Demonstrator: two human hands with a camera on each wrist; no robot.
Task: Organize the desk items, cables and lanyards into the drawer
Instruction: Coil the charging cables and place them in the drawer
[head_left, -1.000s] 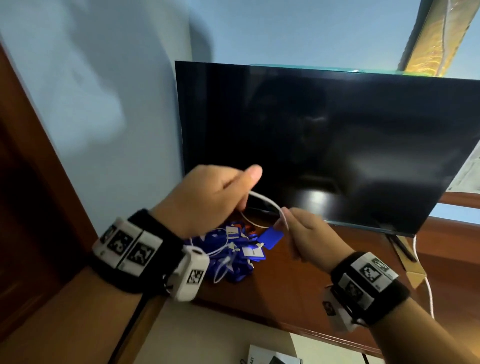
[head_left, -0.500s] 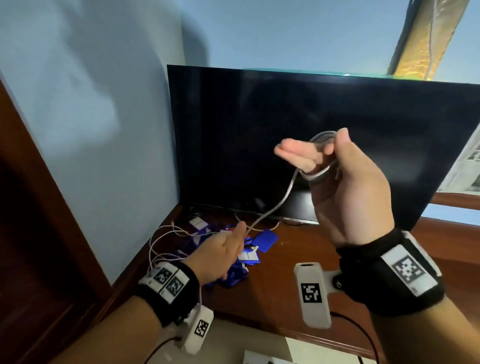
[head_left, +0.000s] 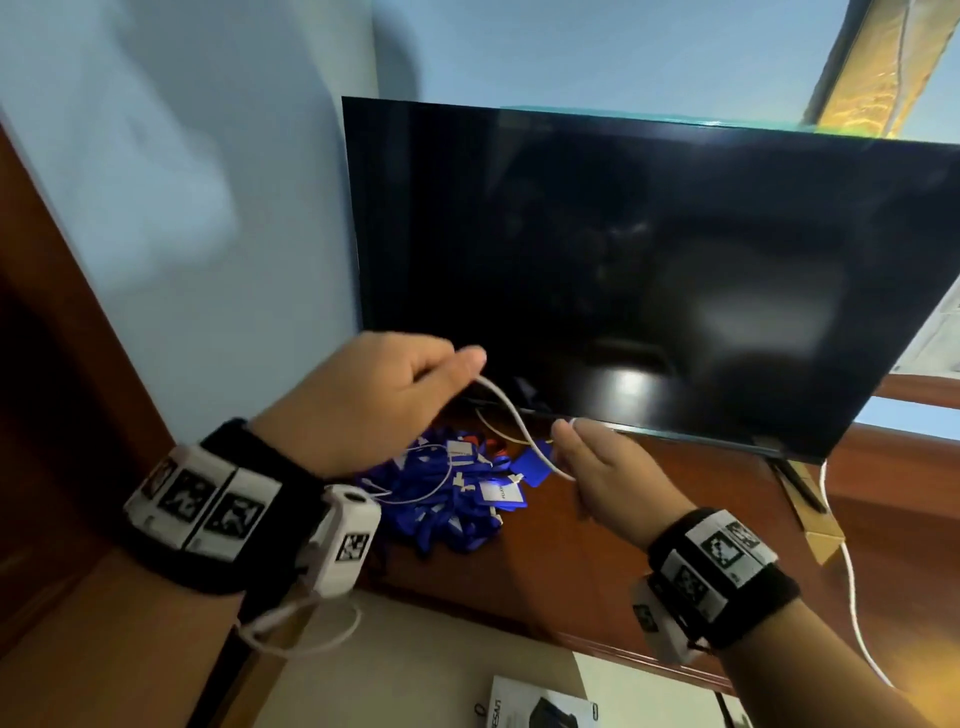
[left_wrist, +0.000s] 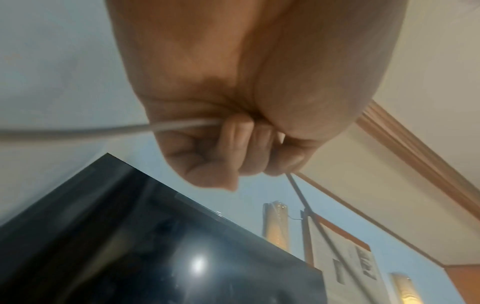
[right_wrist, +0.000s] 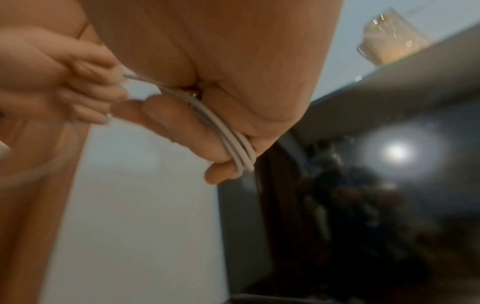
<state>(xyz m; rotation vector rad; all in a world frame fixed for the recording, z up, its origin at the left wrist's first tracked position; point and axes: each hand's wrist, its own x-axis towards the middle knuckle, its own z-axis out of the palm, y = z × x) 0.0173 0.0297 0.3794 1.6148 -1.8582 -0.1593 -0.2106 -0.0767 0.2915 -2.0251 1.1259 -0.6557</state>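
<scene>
A white cable (head_left: 511, 413) runs between both hands above the wooden desk (head_left: 582, 571). My left hand (head_left: 384, 400) grips one stretch of it in a closed fist (left_wrist: 233, 144), the cable (left_wrist: 103, 129) leaving to the left. My right hand (head_left: 597, 467) holds several turns of the cable (right_wrist: 233, 142) wound round its fingers, with the thumb pressing on them. Under the hands a heap of blue lanyards (head_left: 447, 499) with white tags lies on the desk, with thin white wires across it.
A dark monitor (head_left: 649, 260) stands right behind the hands, against a blue wall. Another white cable (head_left: 852, 587) hangs over the desk edge at right beside a cardboard piece (head_left: 818, 525). A boxed item (head_left: 540, 706) lies on the floor below.
My right hand came down from in front of the screen to the desk level with the coil. My left hand rose from the lanyard heap, bringing the cable up.
</scene>
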